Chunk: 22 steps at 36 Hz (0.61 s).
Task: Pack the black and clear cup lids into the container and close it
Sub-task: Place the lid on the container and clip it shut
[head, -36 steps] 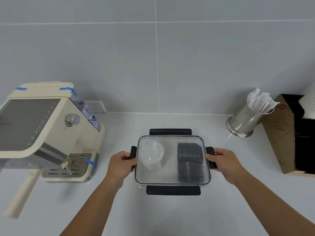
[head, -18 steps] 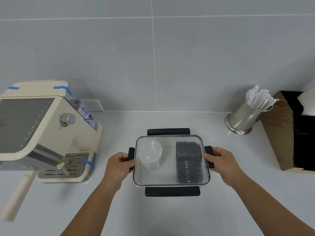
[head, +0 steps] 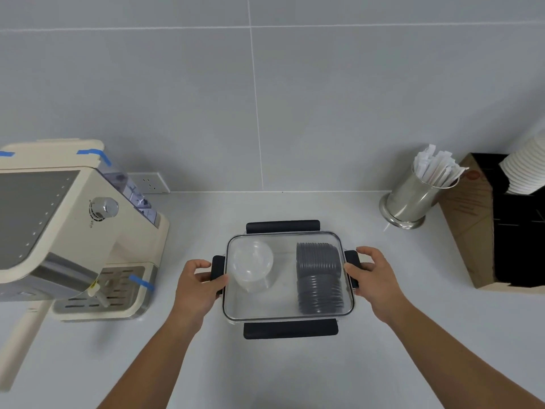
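Observation:
A clear rectangular container [head: 287, 315] sits on the counter with its clear lid on top. Inside, a stack of clear cup lids [head: 252, 265] lies on the left and a row of black cup lids [head: 318, 278] on the right. Black latches stick out flat at the back [head: 283, 225] and the front [head: 290, 330]. My left hand [head: 196, 286] grips the left side latch [head: 217, 262], thumb on the lid's edge. My right hand [head: 374, 278] holds the right side latch [head: 352, 256] with its thumb on it and its fingers raised a little.
A cream espresso machine [head: 70, 231] with blue tape stands at the left. At the back right are a steel cup of wrapped straws [head: 413, 199], a brown and black box [head: 483, 231] and a stack of white paper cups [head: 525, 169]. A tiled wall lies behind.
Both hands stay on the side latches. The fingers of my right hand have lifted slightly off the latch. The container has not moved.

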{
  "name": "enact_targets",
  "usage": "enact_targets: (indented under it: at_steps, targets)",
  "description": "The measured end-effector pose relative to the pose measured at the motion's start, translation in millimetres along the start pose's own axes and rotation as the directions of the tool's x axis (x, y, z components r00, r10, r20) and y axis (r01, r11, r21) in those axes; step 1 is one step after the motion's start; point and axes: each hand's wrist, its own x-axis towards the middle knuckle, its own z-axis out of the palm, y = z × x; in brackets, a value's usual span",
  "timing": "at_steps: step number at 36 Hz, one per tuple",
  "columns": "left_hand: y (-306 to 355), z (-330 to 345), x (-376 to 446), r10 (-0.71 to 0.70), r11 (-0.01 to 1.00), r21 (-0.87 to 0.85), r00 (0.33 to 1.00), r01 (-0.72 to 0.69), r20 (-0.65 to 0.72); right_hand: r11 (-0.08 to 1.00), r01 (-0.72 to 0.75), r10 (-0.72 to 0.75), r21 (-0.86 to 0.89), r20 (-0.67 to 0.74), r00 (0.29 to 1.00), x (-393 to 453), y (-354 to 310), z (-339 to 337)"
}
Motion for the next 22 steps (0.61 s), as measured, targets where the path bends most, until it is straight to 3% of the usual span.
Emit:
enact_targets:
  at_steps: [5, 9, 14, 22]
  targets:
    - [-4, 2, -1, 0.123, 0.972, 0.208, 0.991, -0.109, -0.059, 0.962, 0.154, -0.185, -0.225, -0.126, 0.975, -7, 3, 3]
    - [-6, 4, -4, 0.262, 0.908, 0.362, 0.960, -0.212, -0.097, 0.897, 0.271, -0.335, -0.350, -0.136, 0.932, -11, 7, 7]
    - [-9, 5, -7, 0.307, 0.861, 0.462, 0.942, -0.214, -0.137, 0.875, 0.288, -0.360, -0.389, -0.125, 0.925, -13, 12, 10]
    - [-11, 10, -16, 0.402, 0.835, 0.469, 0.901, -0.288, -0.163, 0.871, 0.227, -0.309, -0.436, -0.128, 0.942, -13, 7, 10]
